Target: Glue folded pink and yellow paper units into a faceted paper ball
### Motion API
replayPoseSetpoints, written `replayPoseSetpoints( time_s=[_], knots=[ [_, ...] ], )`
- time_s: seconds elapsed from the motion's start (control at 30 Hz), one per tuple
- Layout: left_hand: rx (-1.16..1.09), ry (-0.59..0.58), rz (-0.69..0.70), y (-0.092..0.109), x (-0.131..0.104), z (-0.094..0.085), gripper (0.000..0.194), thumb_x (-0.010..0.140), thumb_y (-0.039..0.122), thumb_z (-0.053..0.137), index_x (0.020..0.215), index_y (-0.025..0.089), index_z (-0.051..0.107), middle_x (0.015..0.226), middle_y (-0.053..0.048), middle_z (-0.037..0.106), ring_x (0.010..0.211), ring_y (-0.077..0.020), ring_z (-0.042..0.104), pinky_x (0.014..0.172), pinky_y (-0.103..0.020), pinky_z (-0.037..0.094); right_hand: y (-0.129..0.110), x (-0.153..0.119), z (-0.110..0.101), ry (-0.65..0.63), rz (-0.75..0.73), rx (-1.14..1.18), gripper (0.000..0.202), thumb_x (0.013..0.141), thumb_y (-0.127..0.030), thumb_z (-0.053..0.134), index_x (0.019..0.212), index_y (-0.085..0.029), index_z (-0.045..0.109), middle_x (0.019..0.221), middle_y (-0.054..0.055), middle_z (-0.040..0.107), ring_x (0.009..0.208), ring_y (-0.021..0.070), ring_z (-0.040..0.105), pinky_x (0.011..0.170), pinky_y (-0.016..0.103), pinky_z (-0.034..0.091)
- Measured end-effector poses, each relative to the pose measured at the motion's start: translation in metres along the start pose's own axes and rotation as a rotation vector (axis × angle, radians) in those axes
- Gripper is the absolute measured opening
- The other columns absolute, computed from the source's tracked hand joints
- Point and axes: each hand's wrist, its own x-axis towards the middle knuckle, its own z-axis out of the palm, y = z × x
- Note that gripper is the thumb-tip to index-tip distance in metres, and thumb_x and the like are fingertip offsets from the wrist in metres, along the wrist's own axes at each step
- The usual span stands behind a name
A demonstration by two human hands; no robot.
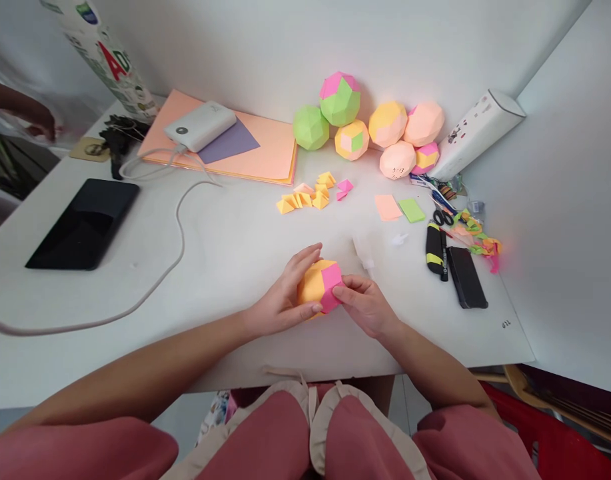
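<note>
A yellow-orange and pink folded paper ball [312,287] is between my hands over the white table [225,253]. My left hand [286,293] wraps round its left side, thumb along the bottom and fingers over the top. The thumb and index finger of my right hand [365,301] pinch its pink right side. Beyond the ball lie small folded yellow pieces [305,198] and a pink folded piece [344,189]. A small white tube or bottle [364,255] lies just behind my right hand.
Finished paper balls [340,99] line the back wall. A power bank [200,127] rests on orange paper [265,150], its cable crossing the left side near a black tablet [84,225]. Scissors [442,217], a cutter [434,248] and a phone [466,277] lie right. Another person's hand [42,123] shows far left.
</note>
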Motion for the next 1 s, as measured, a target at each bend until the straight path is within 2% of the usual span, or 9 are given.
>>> replayPoseSetpoints(
  time_s=[0.1, 0.27, 0.47, 0.63, 0.8, 0.9, 1.0],
  knots=[
    [0.036, 0.012, -0.026, 0.0, -0.001, 0.0, 0.073, 0.083, 0.031, 0.058, 0.144, 0.028, 0.018, 0.148, -0.016, 0.017, 0.132, -0.0319, 0.028, 0.102, -0.053, 0.035, -0.005, 0.003, -0.004, 0.008, -0.004, 0.015, 0.019, 0.061, -0.032, 0.078, 0.069, -0.019, 0.069, 0.071, -0.001, 0.066, 0.07, 0.0124, 0.057, 0.07, 0.029, 0.045],
    [0.197, 0.006, 0.057, 0.001, 0.0, 0.002, 0.066, 0.085, 0.025, 0.055, 0.142, 0.027, 0.021, 0.142, -0.017, 0.028, 0.131, -0.0312, 0.028, 0.103, -0.056, 0.032, -0.006, 0.005, -0.008, -0.062, 0.013, 0.03, 0.018, 0.062, -0.032, 0.078, 0.065, -0.018, 0.068, 0.065, -0.002, 0.064, 0.065, 0.0105, 0.055, 0.068, 0.028, 0.045],
    [0.258, -0.012, 0.056, -0.002, -0.001, 0.002, 0.064, 0.088, 0.026, 0.052, 0.143, 0.029, 0.02, 0.144, -0.016, 0.028, 0.131, -0.03, 0.03, 0.104, -0.052, 0.033, -0.005, 0.007, -0.01, -0.147, 0.051, 0.004, 0.022, 0.061, -0.034, 0.079, 0.071, -0.017, 0.069, 0.07, -0.001, 0.066, 0.07, 0.0119, 0.06, 0.074, 0.029, 0.045],
    [0.213, -0.08, 0.061, -0.004, -0.003, 0.003, 0.076, 0.085, 0.036, 0.055, 0.146, 0.03, 0.009, 0.149, -0.015, 0.016, 0.136, -0.0323, 0.02, 0.107, -0.056, 0.025, -0.004, 0.006, -0.009, -0.101, 0.083, 0.012, 0.019, 0.06, -0.029, 0.079, 0.068, -0.016, 0.069, 0.067, -0.001, 0.065, 0.068, 0.0115, 0.059, 0.072, 0.029, 0.044],
    [0.065, -0.083, -0.044, -0.006, -0.004, 0.004, 0.099, 0.073, 0.049, 0.066, 0.145, 0.031, 0.001, 0.151, -0.015, 0.003, 0.136, -0.0369, 0.017, 0.106, -0.058, 0.026, -0.006, 0.003, -0.01, -0.118, 0.046, 0.073, 0.021, 0.062, -0.028, 0.078, 0.076, -0.015, 0.07, 0.072, 0.001, 0.066, 0.071, 0.0123, 0.059, 0.068, 0.027, 0.044],
    [0.014, -0.119, -0.113, -0.008, -0.004, 0.005, 0.106, 0.067, 0.048, 0.072, 0.145, 0.029, 0.003, 0.15, -0.015, 0.007, 0.136, -0.0373, 0.019, 0.107, -0.056, 0.025, -0.006, 0.002, -0.011, -0.146, 0.052, 0.112, 0.02, 0.065, -0.029, 0.076, 0.077, -0.014, 0.07, 0.073, 0.001, 0.066, 0.072, 0.0122, 0.059, 0.069, 0.027, 0.045],
    [-0.021, -0.143, -0.157, -0.011, -0.006, 0.005, 0.105, 0.068, 0.041, 0.074, 0.145, 0.027, 0.004, 0.149, -0.017, 0.014, 0.133, -0.0368, 0.026, 0.106, -0.055, 0.028, -0.006, 0.002, -0.011, -0.205, 0.071, 0.146, 0.019, 0.069, -0.031, 0.074, 0.08, -0.016, 0.069, 0.078, 0.002, 0.066, 0.076, 0.0131, 0.06, 0.074, 0.029, 0.046]
  ],
)
